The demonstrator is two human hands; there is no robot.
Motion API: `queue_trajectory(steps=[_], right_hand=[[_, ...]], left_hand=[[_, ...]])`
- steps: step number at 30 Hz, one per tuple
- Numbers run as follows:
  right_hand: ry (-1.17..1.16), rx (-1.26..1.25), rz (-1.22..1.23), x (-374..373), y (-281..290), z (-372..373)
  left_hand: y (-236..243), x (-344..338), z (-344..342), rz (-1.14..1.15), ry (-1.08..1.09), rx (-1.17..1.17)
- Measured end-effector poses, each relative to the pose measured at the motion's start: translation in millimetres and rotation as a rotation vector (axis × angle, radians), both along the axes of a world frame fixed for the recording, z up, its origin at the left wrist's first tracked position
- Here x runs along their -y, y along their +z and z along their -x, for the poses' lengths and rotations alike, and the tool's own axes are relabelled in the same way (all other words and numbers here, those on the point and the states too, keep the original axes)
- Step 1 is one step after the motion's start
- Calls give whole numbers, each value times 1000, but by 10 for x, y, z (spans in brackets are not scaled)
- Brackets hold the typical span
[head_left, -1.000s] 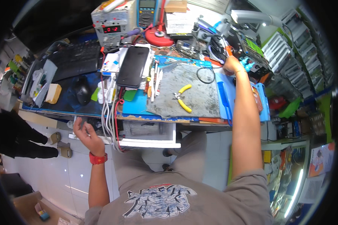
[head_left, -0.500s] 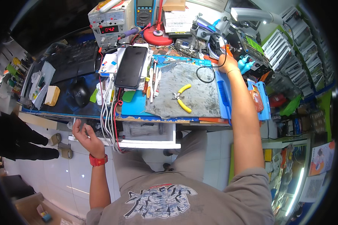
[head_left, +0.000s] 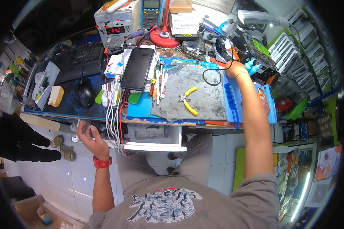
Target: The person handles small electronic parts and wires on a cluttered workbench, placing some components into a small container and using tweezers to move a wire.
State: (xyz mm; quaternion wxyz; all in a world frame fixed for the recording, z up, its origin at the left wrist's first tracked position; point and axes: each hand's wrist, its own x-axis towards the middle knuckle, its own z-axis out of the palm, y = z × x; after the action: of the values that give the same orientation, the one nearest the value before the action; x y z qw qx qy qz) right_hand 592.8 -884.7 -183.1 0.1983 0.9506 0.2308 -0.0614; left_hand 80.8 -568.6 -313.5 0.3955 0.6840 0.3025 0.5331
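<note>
My left hand (head_left: 93,140) is at the left end of the pulled-out white drawer (head_left: 156,146), below the bench edge. Its fingers are loosely bent and apart, with nothing in them. At the back right of the bench, my right hand (head_left: 235,70) is closed, its fingertips turned away from view. What it holds, if anything, is hidden. A thin black cable (head_left: 206,81) loops just beside it. Yellow-handled cutting pliers (head_left: 189,100) lie on the grey mat (head_left: 168,105). Left of the mat rests a dark smartphone (head_left: 137,68), close to screwdrivers (head_left: 155,86).
Behind stand a power supply (head_left: 116,28), a multimeter (head_left: 151,13) and a red round base (head_left: 163,39). A keyboard (head_left: 76,59) and mouse (head_left: 84,93) lie left. Cables (head_left: 112,114) hang over the drawer. A blue brush (head_left: 231,103) and teal bottles (head_left: 252,66) are near my right arm.
My right hand has drawn back slightly toward me, away from the orange item at the back right. My left hand keeps its pose. The whole view has shifted a little.
</note>
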Motion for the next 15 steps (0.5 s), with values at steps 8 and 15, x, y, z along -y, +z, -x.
queue_trajectory(steps=[8,15], right_hand=[[67,-118,71,195,-10,-206],[-115,-32,-152,-1,64,11]], left_hand=[[-11,-1,-7,-10,-8,3],[15,-13,-12,0,6,-7]])
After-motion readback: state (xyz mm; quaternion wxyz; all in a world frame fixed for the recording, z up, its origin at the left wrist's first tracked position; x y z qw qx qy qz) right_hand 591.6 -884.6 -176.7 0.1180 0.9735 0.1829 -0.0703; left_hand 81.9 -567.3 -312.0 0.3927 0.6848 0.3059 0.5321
